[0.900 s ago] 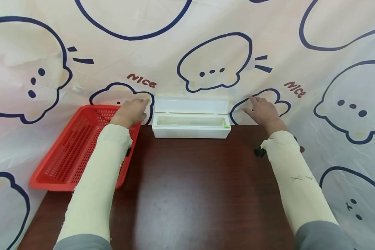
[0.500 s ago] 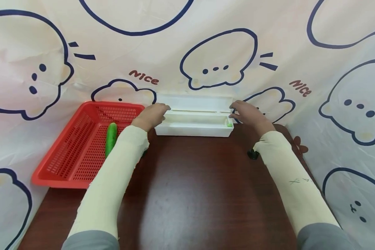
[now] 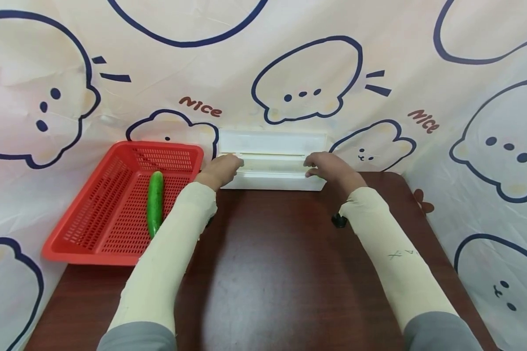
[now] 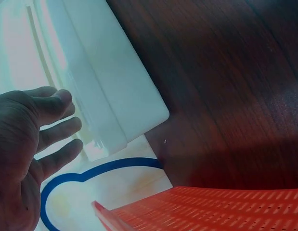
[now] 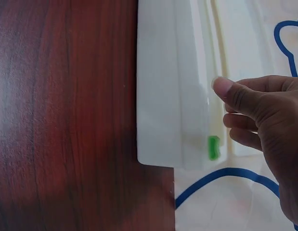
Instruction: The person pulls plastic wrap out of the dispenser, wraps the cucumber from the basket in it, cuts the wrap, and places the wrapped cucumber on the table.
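A long white box (image 3: 272, 183) stands at the table's far edge, its hinged lid (image 3: 272, 142) raised against the backdrop. My left hand (image 3: 222, 170) is over its left end, fingers loosely bent. In the left wrist view nothing shows between those fingers. At the right end my right hand (image 3: 331, 170) hovers over the opening, thumb and fingers loosely bent and apart in the head view. A small green piece (image 5: 214, 147) sits on the box's rim near the right fingers. Whether either hand touches the box, I cannot tell.
On the left lies a red plastic basket (image 3: 92, 258) with a cucumber (image 3: 155, 202) in it, next to my left forearm. The dark wooden table (image 3: 272, 263) spans the front. A printed cloth backdrop (image 3: 307, 78) rises behind and at both sides.
My left hand has moved right, from over the basket to the box, uncovering the cucumber. My right hand has come left, from beside the box to over its right end.
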Demonstrator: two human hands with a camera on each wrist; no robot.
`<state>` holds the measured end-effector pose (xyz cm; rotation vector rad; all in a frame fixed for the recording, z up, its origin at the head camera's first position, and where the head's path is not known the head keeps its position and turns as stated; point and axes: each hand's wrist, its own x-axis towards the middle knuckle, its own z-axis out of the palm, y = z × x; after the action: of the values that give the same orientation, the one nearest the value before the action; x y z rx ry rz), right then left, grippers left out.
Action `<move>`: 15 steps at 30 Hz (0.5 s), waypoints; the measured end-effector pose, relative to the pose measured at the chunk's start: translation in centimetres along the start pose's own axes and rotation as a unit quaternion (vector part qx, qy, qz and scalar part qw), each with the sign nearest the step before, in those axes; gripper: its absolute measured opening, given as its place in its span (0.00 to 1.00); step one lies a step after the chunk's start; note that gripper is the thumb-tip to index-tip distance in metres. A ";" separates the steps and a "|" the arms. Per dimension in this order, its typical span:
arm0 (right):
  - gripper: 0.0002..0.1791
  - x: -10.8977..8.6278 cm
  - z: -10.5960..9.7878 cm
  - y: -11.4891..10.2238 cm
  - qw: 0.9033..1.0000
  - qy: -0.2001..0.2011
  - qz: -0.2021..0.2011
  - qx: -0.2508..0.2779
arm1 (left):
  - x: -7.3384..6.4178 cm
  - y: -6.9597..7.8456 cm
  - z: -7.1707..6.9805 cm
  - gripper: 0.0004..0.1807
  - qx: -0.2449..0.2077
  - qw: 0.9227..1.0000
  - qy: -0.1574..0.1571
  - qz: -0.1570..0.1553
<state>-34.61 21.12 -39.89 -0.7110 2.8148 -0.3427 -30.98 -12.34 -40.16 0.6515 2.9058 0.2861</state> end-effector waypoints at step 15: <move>0.15 0.6 1.5 0.6 1.000 0.000 -0.007 0.029 | 0.5 -0.6 0.9 0.20 -0.032 0.999 0.008 -0.023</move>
<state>-34.96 21.11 -41.54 -0.7192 2.7892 -0.4246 -31.45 -12.50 -41.18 0.5739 2.9094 0.3787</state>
